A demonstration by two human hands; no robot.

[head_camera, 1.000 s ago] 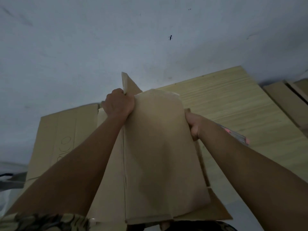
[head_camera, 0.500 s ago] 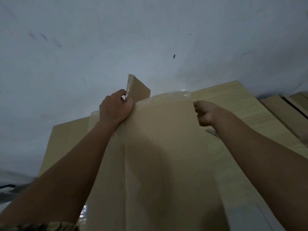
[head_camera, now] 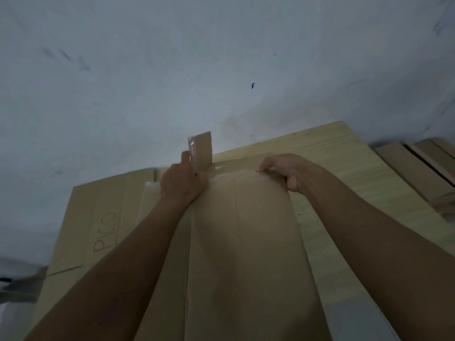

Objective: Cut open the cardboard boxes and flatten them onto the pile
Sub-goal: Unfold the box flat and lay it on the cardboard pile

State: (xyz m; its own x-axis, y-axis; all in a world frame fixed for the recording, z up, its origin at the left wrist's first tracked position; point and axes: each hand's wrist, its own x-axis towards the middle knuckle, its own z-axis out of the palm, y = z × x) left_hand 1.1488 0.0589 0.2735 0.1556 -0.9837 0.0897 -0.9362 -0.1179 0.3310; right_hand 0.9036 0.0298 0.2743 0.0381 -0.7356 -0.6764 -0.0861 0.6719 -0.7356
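Observation:
A flattened brown cardboard box [head_camera: 246, 242] lies lengthwise in front of me, on top of the pile. My left hand [head_camera: 182, 183] grips its far left corner, beside an upright flap [head_camera: 203, 151] with clear tape on its edge. My right hand [head_camera: 283, 168] presses on the far right edge of the box with its fingers bent over the cardboard. Under the box at the left lies another flat sheet [head_camera: 98, 217] with "PICO" written on it.
A pale wooden board [head_camera: 344, 156] lies under and to the right of the box. More cardboard pieces [head_camera: 418, 168] are stacked at the far right. A grey-white wall [head_camera: 172, 70] fills the upper view. Dark clutter sits at the lower left edge.
The box has come down from a raised, tilted hold to lie flat on the pile. My right hand let go of the side edge and now presses the far edge.

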